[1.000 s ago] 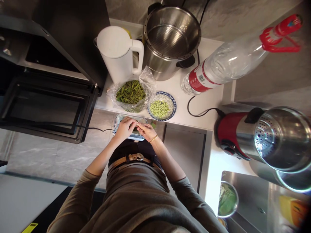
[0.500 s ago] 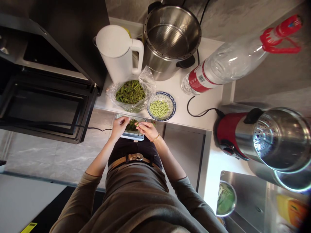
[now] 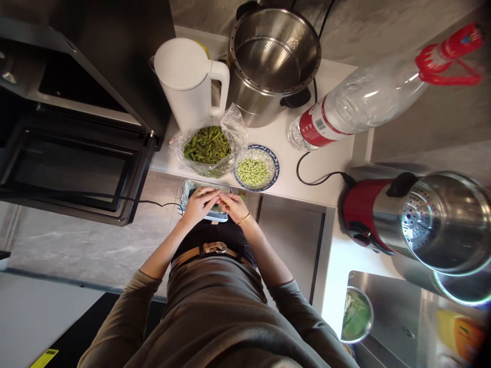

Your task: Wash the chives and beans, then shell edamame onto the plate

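Note:
My left hand [image 3: 200, 204] and my right hand [image 3: 232, 206] meet fingertip to fingertip over a small clear tray [image 3: 186, 190] at the counter's front edge, both pinched on a green bean pod that is mostly hidden by the fingers. The tray holds dark green pod shells. Just beyond it a clear plastic bag of green pods [image 3: 207, 144] lies open. To the bag's right stands a blue-rimmed plate of shelled pale green beans [image 3: 252, 170].
A white kettle [image 3: 187, 79] and a steel pot [image 3: 273, 56] stand at the back. A large water bottle [image 3: 360, 102] lies to the right, near a red-and-steel appliance [image 3: 418, 217] with a black cord [image 3: 307, 174]. An open black oven [image 3: 72, 158] is on the left. A sink [image 3: 402, 317] sits lower right.
Half a second ago my hands were apart, the left one lifted over the tray's left end. They have come together again over the tray, fingers touching.

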Demonstrator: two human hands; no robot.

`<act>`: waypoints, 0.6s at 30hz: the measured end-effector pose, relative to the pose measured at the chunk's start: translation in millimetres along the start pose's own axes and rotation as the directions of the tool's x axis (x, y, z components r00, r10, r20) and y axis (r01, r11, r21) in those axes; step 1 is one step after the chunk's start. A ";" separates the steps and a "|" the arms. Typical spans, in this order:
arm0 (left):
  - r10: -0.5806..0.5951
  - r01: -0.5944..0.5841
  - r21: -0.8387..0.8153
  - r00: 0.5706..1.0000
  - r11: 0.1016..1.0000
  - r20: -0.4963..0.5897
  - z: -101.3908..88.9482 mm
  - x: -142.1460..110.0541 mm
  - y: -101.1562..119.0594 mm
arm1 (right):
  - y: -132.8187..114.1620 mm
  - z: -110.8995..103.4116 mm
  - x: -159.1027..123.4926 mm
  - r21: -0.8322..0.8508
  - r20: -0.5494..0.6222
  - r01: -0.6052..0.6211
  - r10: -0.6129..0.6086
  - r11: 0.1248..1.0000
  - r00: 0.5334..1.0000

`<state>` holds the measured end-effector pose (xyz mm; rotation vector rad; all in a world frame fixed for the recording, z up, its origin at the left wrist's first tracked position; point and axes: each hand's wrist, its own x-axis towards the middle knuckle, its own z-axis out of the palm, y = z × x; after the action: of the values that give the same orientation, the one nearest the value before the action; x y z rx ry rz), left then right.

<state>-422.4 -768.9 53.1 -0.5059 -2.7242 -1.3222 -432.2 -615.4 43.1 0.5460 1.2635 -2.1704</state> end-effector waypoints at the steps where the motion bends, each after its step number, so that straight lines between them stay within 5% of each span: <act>1: 0.014 -0.014 0.001 1.000 1.000 0.000 -0.7 -0.2 -0.1 | -1.9 0.3 -1.8 0.003 0.027 0.000 0.000 1.000 1.000; 10: 0.155 -0.153 -0.030 0.983 0.988 0.098 -9.1 -1.8 -6.0 | -8.9 -7.2 -11.5 -0.130 0.174 0.062 -0.039 0.990 0.984; 18: 0.168 -0.170 0.011 0.980 0.985 0.107 -9.6 -5.2 -8.9 | -2.3 -9.4 -10.8 -0.199 0.214 0.124 -0.081 0.972 0.973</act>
<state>-421.1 -782.8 51.3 -0.8077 -2.7016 -1.2583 -424.9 -603.3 46.6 0.1684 1.4117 -2.0791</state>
